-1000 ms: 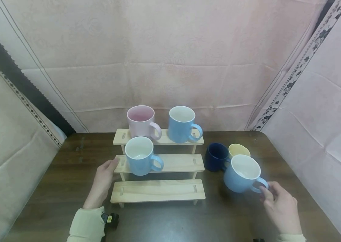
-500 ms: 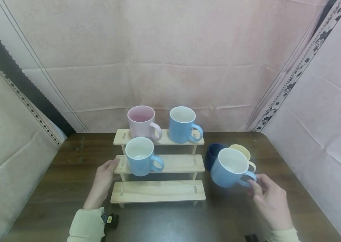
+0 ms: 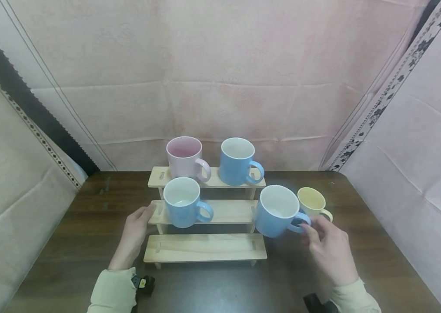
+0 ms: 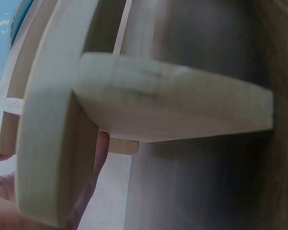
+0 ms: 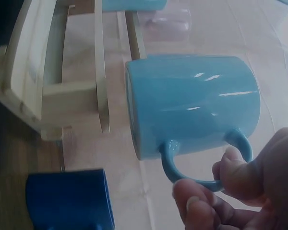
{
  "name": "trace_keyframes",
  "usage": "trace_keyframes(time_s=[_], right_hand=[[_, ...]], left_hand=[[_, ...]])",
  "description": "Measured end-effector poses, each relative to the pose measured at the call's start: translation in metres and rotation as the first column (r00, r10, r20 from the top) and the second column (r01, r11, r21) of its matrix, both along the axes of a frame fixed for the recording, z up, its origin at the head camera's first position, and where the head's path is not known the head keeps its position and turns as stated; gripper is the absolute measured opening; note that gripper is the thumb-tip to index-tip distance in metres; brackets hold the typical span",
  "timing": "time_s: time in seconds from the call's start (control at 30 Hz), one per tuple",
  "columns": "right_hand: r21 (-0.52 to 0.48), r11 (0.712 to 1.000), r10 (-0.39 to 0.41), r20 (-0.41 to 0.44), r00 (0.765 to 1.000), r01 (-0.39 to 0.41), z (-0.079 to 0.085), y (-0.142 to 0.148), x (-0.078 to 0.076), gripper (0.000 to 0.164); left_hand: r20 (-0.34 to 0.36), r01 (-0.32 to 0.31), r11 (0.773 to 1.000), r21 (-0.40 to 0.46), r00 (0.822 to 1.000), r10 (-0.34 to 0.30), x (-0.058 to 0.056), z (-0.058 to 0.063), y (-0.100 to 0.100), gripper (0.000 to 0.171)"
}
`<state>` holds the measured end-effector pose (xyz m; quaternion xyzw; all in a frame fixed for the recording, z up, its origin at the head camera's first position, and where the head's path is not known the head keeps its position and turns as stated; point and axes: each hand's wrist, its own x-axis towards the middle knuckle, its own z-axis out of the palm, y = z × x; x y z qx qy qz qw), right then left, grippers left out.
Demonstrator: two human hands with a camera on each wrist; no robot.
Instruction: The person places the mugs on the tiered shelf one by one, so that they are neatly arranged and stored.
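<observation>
Shift since earlier: we see the held mug (image 3: 277, 213) and our right hand (image 3: 330, 254) further left, while our left hand (image 3: 131, 234) has stayed put.
Right fingers: we pinch the mug's handle between thumb and fingertips.
Left fingers: we grip the left end of the middle shelf (image 3: 230, 211) of the rack (image 3: 205, 248).
Mug's place: lifted off the tabletop (image 3: 79, 234), at the middle shelf's right end; whether it touches, we cannot tell.
Mug's feel: probably glazed ceramic, so stiff, breakable, fairly heavy; we judge the handle the surest hold, since smooth walls could slip.
Top shelf (image 3: 215, 179): a pink mug (image 3: 183, 163) near its left end, a blue mug (image 3: 234, 167) near its right.
Middle shelf's left end: another blue mug (image 3: 181, 206).
Tabletop's right side: a yellow mug (image 3: 311, 200), towards the back corner.
Hidden: our head view almost loses the navy mug (image 5: 69, 201) behind the held one, and the right wrist view cuts it off; the shelf end covers part of our left fingers.
</observation>
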<state>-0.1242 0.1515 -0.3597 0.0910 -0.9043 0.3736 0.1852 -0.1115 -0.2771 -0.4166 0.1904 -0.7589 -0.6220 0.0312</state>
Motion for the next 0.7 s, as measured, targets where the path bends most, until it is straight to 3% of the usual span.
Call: trace_keyframes(time_s=[0.33,0.7], right_hand=[[-0.061,0.992,0.107,-0.012,0.994,-0.108,-0.003,-0.028,-0.013,0.008],[-0.123,0.981,0.161,0.090,0.983,-0.150,-0.006,-0.048,-0.023,0.006]], left_hand=[[0.009,-0.011,1.000,0.001,1.000,0.011,-0.001,0.000,0.000,0.061],[0.009,-0.001,1.000,0.005,1.000,0.001,-0.001,0.001,0.001,0.061]])
